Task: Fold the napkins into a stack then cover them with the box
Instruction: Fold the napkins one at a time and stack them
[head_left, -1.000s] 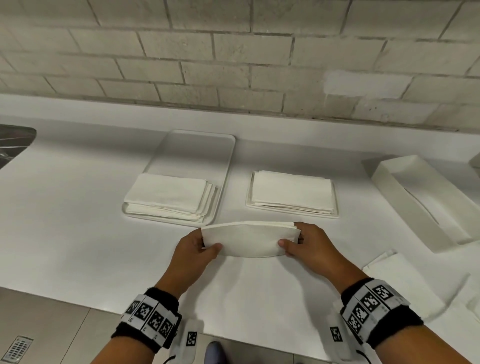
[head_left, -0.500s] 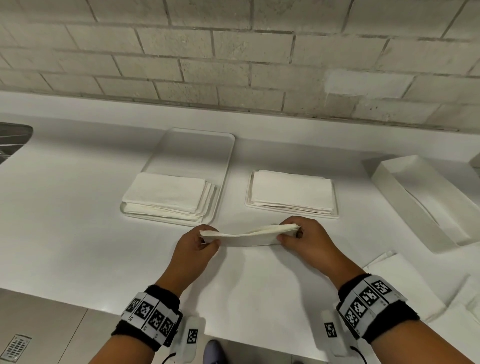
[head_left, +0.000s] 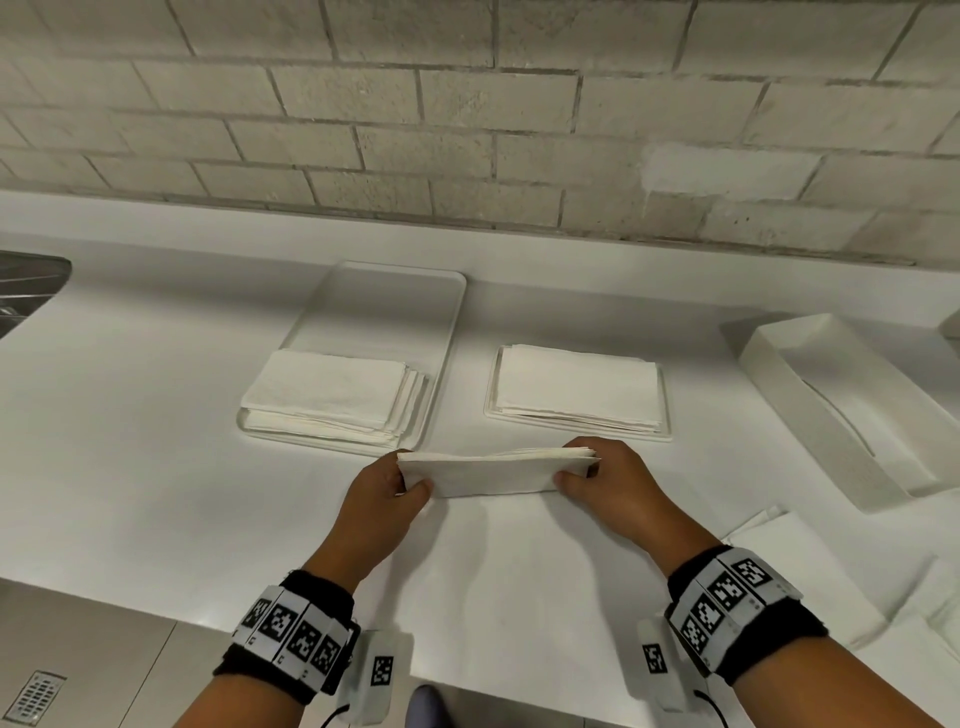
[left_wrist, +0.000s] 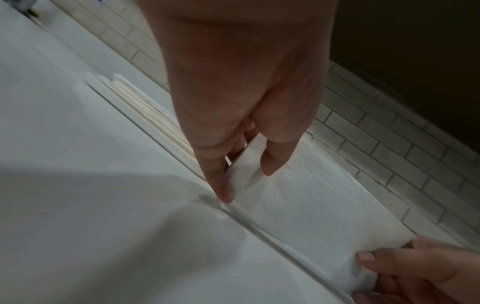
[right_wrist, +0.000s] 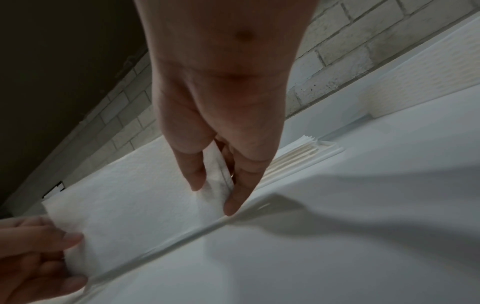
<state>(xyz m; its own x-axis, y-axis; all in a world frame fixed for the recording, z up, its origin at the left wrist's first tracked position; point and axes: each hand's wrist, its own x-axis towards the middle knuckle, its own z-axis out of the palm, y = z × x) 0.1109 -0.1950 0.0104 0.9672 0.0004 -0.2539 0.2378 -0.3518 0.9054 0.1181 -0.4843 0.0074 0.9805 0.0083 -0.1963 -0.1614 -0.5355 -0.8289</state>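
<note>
Both hands hold a folded bundle of white napkins (head_left: 496, 470) by its ends, just above the white counter. My left hand (head_left: 410, 478) pinches the left end, thumb in front (left_wrist: 246, 183). The right hand (head_left: 576, 467) pinches the right end the same way (right_wrist: 215, 197). The bundle's face tilts toward me, with its layered edges on top. Behind it, one folded stack (head_left: 332, 395) lies at the near end of a white tray (head_left: 395, 306). A second stack (head_left: 576, 387) lies to its right. The open white box (head_left: 831, 410) lies at the far right.
Loose unfolded napkins (head_left: 810, 571) lie at the right near the counter's front edge. A flat white sheet (head_left: 519, 582) lies on the counter below my hands. A metal sink (head_left: 26, 280) is at the far left. A brick wall runs along the back.
The bundle was upright, tipped almost flat half a second ago, and now its face tilts toward me again. Both hands kept their hold and stayed in place.
</note>
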